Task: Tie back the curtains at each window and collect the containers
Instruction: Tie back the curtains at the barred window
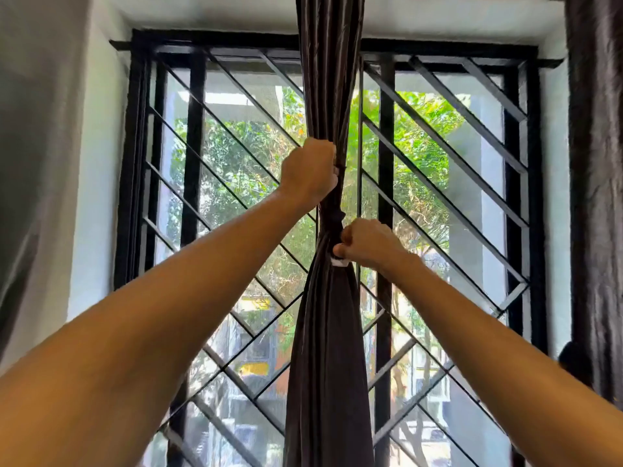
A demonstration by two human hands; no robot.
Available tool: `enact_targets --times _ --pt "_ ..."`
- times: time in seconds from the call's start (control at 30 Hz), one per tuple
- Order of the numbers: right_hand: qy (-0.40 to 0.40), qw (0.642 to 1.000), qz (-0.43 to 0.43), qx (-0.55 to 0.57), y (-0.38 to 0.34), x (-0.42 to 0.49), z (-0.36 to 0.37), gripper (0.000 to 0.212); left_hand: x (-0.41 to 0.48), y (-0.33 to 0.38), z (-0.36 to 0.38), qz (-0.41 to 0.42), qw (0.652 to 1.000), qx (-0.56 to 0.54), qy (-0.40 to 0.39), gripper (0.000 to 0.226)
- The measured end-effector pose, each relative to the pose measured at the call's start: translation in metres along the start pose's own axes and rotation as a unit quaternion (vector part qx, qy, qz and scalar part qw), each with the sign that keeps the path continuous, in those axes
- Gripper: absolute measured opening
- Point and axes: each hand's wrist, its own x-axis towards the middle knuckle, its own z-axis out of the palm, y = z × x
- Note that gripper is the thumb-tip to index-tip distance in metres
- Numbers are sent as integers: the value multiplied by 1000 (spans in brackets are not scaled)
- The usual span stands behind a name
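Note:
A dark brown curtain (pixel 328 348) hangs gathered in a narrow bundle down the middle of the window. My left hand (pixel 310 171) grips the bundle from the left, above its pinched waist. Lower down, my right hand (pixel 365 242) is closed on the waist from the right, where a dark band wraps the cloth. A small white piece (pixel 338 262) shows just under my right fingers against the cloth. No containers are in view.
Behind the curtain stands a window with a black frame and diagonal black bars (pixel 448 106). A second dark curtain (pixel 596 197) hangs along the right edge. A pale wall (pixel 40 163) fills the left side.

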Motion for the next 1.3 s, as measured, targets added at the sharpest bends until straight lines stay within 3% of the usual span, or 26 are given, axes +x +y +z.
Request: enact_targets --times 0.13,0.4,0.57,0.7,0.83,0.93,1.13,1.3 --pt "5 1000 -18 -4 -1 -9 21 22 -1 3 7 -13 1000 25 -4 17" --pt "-13 999 -19 26 9 -7 41 20 -3 4 19 25 997 76 -9 13" --pt "-28 999 -37 24 11 -4 41 19 -8 3 23 18 999 49 10 12" --pt "-54 997 -28 49 14 1 36 21 -10 9 27 -23 999 -35 10 15" --pt "-66 985 -7 159 21 -4 31 21 -21 18 31 32 999 -24 27 30" --pt "-31 984 9 173 34 -9 22 29 -28 24 39 87 994 11 67 38" --pt "8 991 52 121 70 -22 -3 25 -36 37 57 47 997 -50 -33 33" --pt "35 993 101 49 104 -39 -25 22 -45 61 75 52 991 -99 -71 29"
